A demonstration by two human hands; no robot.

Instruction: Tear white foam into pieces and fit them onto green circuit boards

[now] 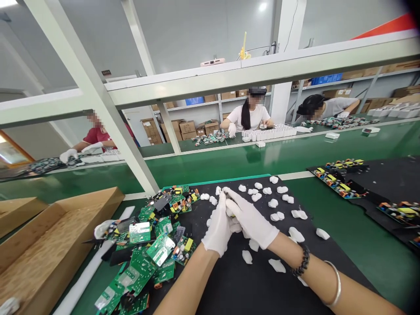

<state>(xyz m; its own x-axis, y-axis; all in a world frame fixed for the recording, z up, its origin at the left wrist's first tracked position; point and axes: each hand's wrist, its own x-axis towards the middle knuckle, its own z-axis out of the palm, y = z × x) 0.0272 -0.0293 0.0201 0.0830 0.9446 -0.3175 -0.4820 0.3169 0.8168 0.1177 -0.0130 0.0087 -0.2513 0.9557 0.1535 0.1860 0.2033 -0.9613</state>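
My left hand (217, 232) and my right hand (254, 221), both in white gloves, meet above the black mat (229, 284). Their fingers are closed together at the tips, and what they pinch is mostly covered by the gloves. Just beyond the fingertips is a small white lump (218, 190). More soft-looking white lumps lie beneath my hands and over the mat to the right, among them a larger lump (296, 234) and a flat one (277, 265). Left of my left hand is a heap of green circuit boards (160, 249) with yellow and orange components.
A cardboard tray (108, 205) stands at the left beside a white foam strip (85, 273). More circuit boards (339, 181) rest on another black mat at the right. A slanted metal post (131, 151) rises in front. Across the green bench (262, 157), several co-workers handle parts.
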